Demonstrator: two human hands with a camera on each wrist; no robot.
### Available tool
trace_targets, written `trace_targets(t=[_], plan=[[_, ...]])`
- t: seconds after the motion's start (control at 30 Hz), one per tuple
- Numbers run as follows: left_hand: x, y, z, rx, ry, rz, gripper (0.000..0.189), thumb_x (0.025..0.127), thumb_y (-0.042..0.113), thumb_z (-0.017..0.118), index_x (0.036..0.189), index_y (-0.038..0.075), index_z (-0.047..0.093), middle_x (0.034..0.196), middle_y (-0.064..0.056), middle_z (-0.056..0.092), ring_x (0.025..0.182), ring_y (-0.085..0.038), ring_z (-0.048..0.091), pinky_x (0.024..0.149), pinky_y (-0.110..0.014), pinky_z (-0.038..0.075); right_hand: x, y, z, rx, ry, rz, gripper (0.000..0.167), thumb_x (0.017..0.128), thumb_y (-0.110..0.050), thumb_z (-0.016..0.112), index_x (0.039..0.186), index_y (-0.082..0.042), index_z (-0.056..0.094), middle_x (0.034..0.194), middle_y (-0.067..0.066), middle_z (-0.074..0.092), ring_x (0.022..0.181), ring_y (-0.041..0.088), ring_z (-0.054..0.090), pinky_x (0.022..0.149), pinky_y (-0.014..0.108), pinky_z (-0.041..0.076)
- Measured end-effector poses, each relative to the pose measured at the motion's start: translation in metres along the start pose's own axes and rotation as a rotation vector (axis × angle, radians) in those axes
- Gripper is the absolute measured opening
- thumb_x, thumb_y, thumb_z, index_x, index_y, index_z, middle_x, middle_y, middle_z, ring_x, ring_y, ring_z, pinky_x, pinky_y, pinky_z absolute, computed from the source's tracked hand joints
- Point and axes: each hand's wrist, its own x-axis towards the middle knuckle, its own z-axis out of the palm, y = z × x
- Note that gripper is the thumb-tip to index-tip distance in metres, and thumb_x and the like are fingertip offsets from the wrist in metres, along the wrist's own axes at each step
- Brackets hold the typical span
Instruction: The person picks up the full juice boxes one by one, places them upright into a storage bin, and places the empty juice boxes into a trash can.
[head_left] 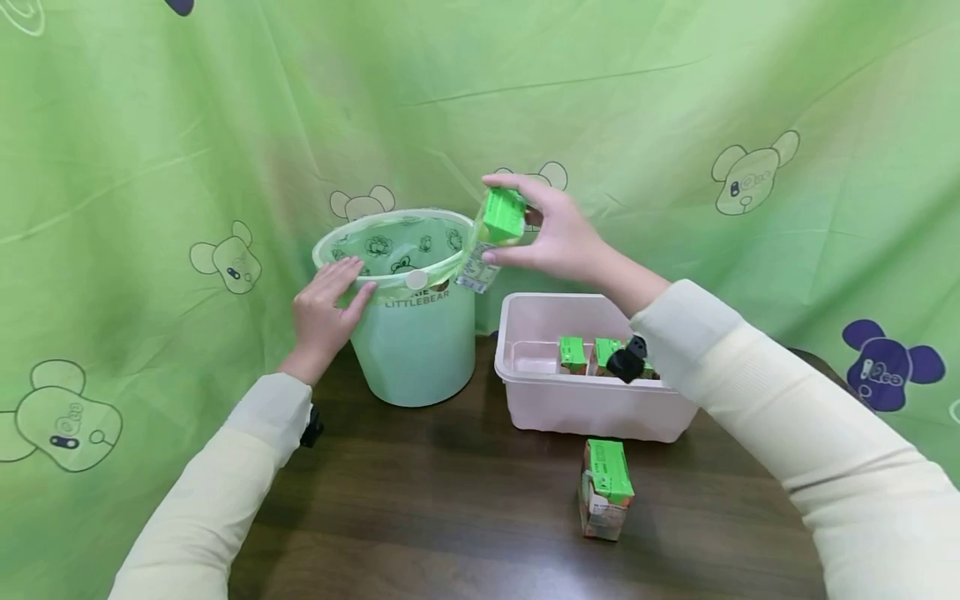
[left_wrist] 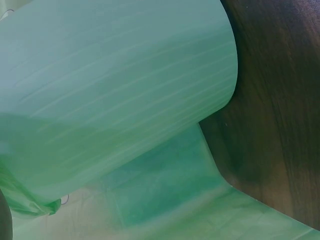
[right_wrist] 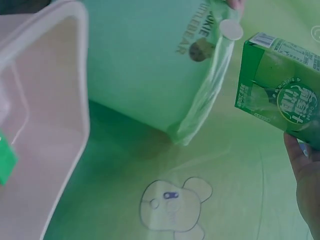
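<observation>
My right hand [head_left: 558,229] pinches a green juice carton [head_left: 504,215] between thumb and fingers, tilted beside the right rim of a mint-green bin [head_left: 420,358]. In the right wrist view the carton [right_wrist: 275,82] shows its printed green side, with part of the hand [right_wrist: 307,190] below it. My left hand [head_left: 324,304] rests on the bin's front left rim, fingers laid over the edge and thumb outside. A thin green bag [head_left: 420,242] with printed figures lines the bin and folds over its rim. The left wrist view shows mostly the bin's side [left_wrist: 125,90].
A pale pink tub [head_left: 600,408] stands right of the bin with several green-topped cartons [head_left: 572,354] inside. Another carton [head_left: 606,492] stands upright on the dark wooden table [head_left: 450,517] in front of the tub. A green curtain [head_left: 600,100] with bear prints hangs behind.
</observation>
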Motion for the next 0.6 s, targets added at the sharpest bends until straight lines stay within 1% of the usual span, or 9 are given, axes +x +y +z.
trace_targets(t=[0.17,0.37,0.47,0.6], plan=[[0.000,0.000,0.000,0.004,0.002,0.004,0.038,0.089,0.027,0.068,0.116,0.000,0.069,0.116,-0.019,0.066,0.109,-0.034,0.063,0.099,-0.049,0.046,0.025,-0.002,0.011,0.031,0.038,0.014,0.084,0.070,-0.002,0.087,0.143,-0.008,0.046,0.124,0.009,0.054,0.100,0.019,0.057,0.088,0.032,0.052],[0.001,-0.001,0.000,0.012,-0.002,0.002,0.040,0.092,0.032,0.063,0.115,0.000,0.069,0.116,-0.019,0.066,0.109,-0.034,0.064,0.098,-0.051,0.046,0.047,0.006,0.026,0.049,0.110,0.032,0.080,0.072,-0.007,0.086,0.142,-0.008,0.047,0.125,0.007,0.054,0.097,0.017,0.058,0.090,0.027,0.051],[0.001,-0.002,0.000,0.012,0.003,0.002,0.039,0.091,0.031,0.064,0.115,0.000,0.069,0.115,-0.019,0.066,0.109,-0.034,0.064,0.099,-0.050,0.046,0.056,0.012,0.034,0.065,0.114,0.065,0.081,0.073,-0.007,0.085,0.143,-0.007,0.045,0.125,0.009,0.053,0.100,0.019,0.059,0.090,0.029,0.051],[0.000,-0.002,0.000,0.008,0.010,0.002,0.037,0.088,0.025,0.069,0.116,0.001,0.069,0.115,-0.019,0.066,0.109,-0.034,0.063,0.099,-0.050,0.045,0.064,0.019,0.044,0.011,0.112,0.131,0.082,0.074,-0.012,0.085,0.145,-0.011,0.043,0.123,0.009,0.054,0.100,0.019,0.058,0.086,0.028,0.053]])
